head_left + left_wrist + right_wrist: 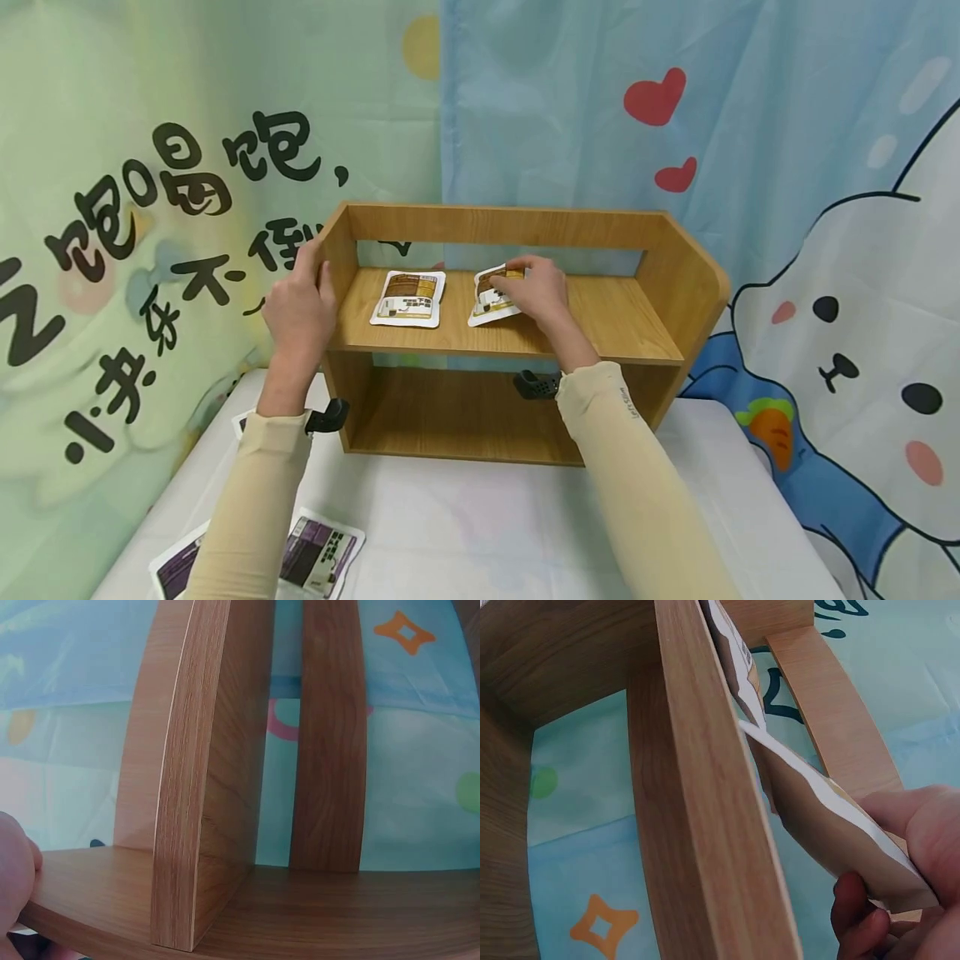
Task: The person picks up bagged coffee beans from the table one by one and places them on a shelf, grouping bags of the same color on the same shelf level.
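A two-tier wooden desk shelf (442, 340) stands against the curtain. My left hand (300, 308) grips the edge of its left side panel; in the left wrist view part of this hand (13, 862) shows at the panel's edge. On the upper board lies a white-edged snack pouch (408, 302) with a brown and yellow print. Right of it, my right hand (542, 290) pinches a similar pouch (489, 312). The right wrist view shows this held pouch (832, 817) tilted up off the board between thumb and fingers, one end close to the other pouch.
Purple-and-white pouches (318, 554) lie on the white tabletop (465, 533) at the front left, partly behind the left forearm. Another pouch edge (240, 423) peeks out beside the shelf's left side. Printed curtains (525, 108) hang behind and around the table.
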Available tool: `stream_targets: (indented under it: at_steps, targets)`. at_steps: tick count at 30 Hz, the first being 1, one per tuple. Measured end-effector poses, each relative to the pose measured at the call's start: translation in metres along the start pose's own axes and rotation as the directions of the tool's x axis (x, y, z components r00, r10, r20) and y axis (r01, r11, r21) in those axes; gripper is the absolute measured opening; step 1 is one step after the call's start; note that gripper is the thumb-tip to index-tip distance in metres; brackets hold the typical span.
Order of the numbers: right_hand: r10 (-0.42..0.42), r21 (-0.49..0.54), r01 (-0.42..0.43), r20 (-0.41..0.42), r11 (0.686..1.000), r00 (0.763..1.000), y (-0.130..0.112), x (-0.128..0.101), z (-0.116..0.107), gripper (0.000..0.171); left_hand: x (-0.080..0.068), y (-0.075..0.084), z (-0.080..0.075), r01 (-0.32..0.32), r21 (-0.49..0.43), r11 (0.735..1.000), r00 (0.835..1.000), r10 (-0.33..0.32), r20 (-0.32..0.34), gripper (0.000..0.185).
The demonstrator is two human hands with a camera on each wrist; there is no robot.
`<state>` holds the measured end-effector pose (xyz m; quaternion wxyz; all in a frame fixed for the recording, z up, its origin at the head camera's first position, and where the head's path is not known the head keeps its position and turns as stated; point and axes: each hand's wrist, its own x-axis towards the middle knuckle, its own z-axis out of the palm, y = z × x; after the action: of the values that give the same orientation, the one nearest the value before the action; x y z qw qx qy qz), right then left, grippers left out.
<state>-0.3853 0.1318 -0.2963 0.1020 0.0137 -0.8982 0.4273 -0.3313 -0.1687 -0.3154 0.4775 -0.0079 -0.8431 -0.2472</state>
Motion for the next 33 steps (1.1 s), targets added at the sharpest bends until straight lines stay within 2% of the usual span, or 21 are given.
stream_targets:
  at_steps: [5,12,16,21,33]
  targets:
    - [0.003,-0.022,-0.002,0.038,1.0,0.999,0.004,0.001,-0.003,0.047,0.0,0.002,0.001,0.004,-0.005,1.0,1.0,-0.004,0.009,0.03]
    - [-0.004,-0.13,0.011,0.053,0.991,0.999,0.008,0.001,-0.009,0.05,0.0,0.003,0.0,0.003,-0.004,1.0,1.0,-0.003,-0.001,0.03]
    - [-0.019,-0.147,0.031,0.083,0.989,0.996,0.007,0.001,-0.01,0.049,0.001,0.003,-0.001,0.005,-0.001,1.0,1.0,-0.005,-0.007,0.03]
    - [0.001,-0.152,0.017,0.117,0.988,0.993,0.006,0.0,-0.01,0.05,0.002,0.001,-0.001,0.006,0.002,1.0,1.0,-0.006,-0.005,0.029]
    - [-0.007,-0.187,0.023,0.086,0.982,0.996,0.015,-0.004,-0.007,0.05,0.001,0.002,0.0,0.021,0.003,1.0,1.0,-0.021,0.014,0.029]
